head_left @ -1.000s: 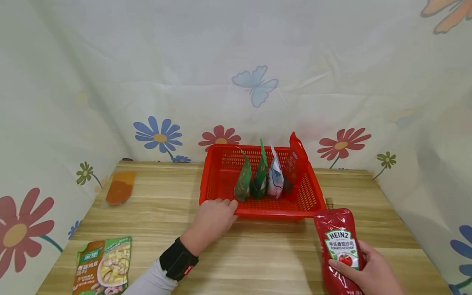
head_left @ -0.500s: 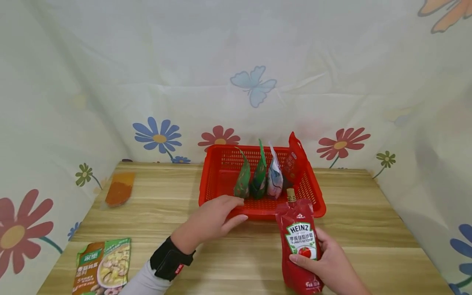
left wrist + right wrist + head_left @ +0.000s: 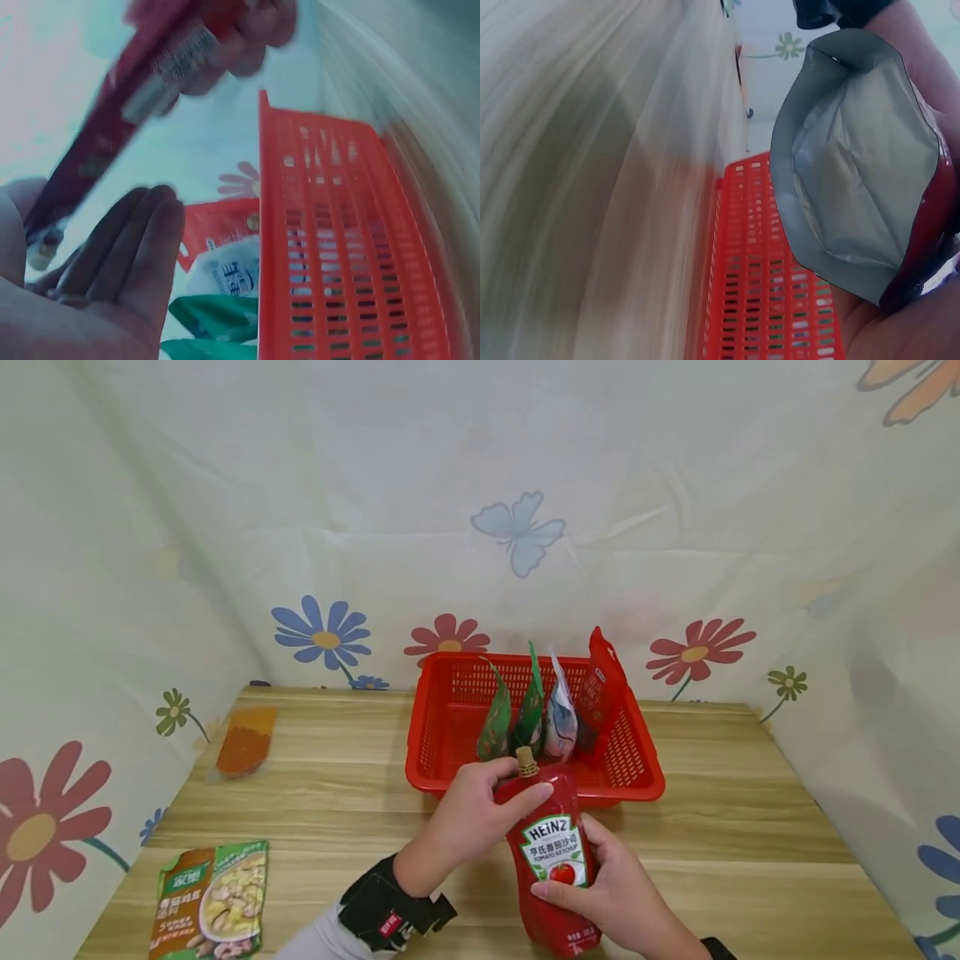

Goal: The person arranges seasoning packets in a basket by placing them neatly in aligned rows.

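Note:
In the head view my right hand (image 3: pixel 622 893) grips a red Heinz tomato ketchup pouch (image 3: pixel 555 852) by its lower half, thumb across the label. The pouch tilts slightly left, its gold cap (image 3: pixel 527 762) uppermost. My left hand (image 3: pixel 476 806) is at the pouch's top, thumb over the front. In the left wrist view the fingers (image 3: pixel 142 240) look fairly straight, with the pouch top between them and the thumb; firm contact cannot be made out. The pouch's silvery bottom (image 3: pixel 855 165) faces the right wrist camera. Just behind the hands stands a red plastic basket (image 3: pixel 645 781).
Inside the basket stand two green packets (image 3: pixel 495 718), a white packet (image 3: pixel 561 722) and a red packet (image 3: pixel 600 685). On the table's left lie a brown-green seasoning packet (image 3: pixel 210 902) and a clear packet with orange-red contents (image 3: pixel 246 742). Flower-printed cloth surrounds the table.
My right hand has carried the ketchup pouch left, to in front of the basket. My left hand has left the basket rim and come to the pouch's top.

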A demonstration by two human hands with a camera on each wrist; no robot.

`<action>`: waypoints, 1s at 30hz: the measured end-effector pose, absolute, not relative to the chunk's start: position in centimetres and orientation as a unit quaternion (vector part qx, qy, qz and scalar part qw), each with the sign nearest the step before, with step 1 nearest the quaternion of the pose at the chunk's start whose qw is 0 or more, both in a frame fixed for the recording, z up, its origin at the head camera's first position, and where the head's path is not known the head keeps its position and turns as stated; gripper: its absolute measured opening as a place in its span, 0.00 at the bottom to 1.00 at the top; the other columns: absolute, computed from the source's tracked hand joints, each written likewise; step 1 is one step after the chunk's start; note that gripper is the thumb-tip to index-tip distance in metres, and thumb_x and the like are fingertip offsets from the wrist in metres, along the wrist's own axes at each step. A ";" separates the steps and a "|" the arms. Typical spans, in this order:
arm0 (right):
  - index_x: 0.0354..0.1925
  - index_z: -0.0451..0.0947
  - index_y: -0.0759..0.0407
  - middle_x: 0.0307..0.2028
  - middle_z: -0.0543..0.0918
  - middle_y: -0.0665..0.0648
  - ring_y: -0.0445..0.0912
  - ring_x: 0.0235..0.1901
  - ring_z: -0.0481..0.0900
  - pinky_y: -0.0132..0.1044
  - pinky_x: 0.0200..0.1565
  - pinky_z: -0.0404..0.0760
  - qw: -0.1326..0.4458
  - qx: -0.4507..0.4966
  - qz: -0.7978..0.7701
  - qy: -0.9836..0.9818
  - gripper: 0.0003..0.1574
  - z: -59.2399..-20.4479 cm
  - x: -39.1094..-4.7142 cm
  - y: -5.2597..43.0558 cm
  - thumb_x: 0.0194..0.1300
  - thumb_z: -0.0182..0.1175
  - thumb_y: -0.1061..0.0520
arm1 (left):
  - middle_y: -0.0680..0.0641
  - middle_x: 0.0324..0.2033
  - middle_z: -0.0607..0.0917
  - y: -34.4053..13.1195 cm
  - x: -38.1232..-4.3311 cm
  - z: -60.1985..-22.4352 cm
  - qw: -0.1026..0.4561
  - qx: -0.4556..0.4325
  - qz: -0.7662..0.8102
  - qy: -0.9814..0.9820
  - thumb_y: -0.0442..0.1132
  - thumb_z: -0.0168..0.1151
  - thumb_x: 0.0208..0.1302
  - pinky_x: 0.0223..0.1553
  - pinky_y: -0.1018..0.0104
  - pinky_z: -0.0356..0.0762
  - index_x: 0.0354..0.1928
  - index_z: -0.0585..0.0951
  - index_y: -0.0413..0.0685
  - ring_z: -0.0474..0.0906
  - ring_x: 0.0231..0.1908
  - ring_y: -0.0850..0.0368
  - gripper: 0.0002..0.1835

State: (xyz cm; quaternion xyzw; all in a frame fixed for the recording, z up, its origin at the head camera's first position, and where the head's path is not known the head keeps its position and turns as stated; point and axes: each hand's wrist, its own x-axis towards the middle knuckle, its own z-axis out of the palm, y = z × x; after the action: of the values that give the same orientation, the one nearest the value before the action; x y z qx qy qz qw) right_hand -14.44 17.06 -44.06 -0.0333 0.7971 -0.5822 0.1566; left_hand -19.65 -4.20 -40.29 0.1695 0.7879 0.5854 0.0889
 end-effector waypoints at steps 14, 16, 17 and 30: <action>0.65 0.72 0.58 0.54 0.85 0.61 0.50 0.49 0.86 0.43 0.50 0.88 0.181 -0.079 -0.584 0.787 0.41 -44.5 -15.4 16.7 0.59 0.76 0.48 | 0.54 0.36 0.91 -4.4 -18.6 -39.1 0.043 0.191 0.611 0.767 0.51 0.66 0.70 0.36 0.67 0.87 0.44 0.88 0.55 0.84 0.34 0.60 0.10; 0.64 0.73 0.60 0.54 0.86 0.61 0.50 0.49 0.86 0.39 0.52 0.86 0.196 -0.104 -0.589 0.778 0.38 -45.0 -15.7 16.9 0.60 0.75 0.50 | 0.55 0.32 0.90 -4.5 -18.5 -38.8 0.037 0.208 0.607 0.766 0.49 0.66 0.70 0.33 0.67 0.86 0.42 0.87 0.55 0.83 0.31 0.61 0.08; 0.63 0.73 0.61 0.54 0.86 0.62 0.49 0.49 0.86 0.36 0.52 0.86 0.203 -0.118 -0.591 0.771 0.37 -45.3 -15.8 17.0 0.61 0.75 0.51 | 0.56 0.31 0.89 -4.6 -18.4 -38.7 0.032 0.218 0.605 0.765 0.48 0.66 0.71 0.32 0.66 0.85 0.40 0.87 0.55 0.82 0.30 0.61 0.08; 0.64 0.73 0.57 0.56 0.86 0.59 0.45 0.52 0.86 0.30 0.55 0.81 0.202 -0.197 -0.604 0.745 0.31 -46.1 -16.1 16.0 0.67 0.70 0.53 | 0.48 0.34 0.90 -5.5 -19.1 -38.2 0.012 0.256 0.597 0.760 0.44 0.66 0.71 0.33 0.66 0.86 0.42 0.86 0.49 0.83 0.31 0.61 0.07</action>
State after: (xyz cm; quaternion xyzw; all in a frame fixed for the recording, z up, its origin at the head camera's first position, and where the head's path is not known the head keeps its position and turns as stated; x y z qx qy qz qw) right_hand -16.07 15.99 -46.10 -0.1972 0.7450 -0.6042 0.2025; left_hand -19.06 -5.55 -38.18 0.2563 0.7604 0.5966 0.0117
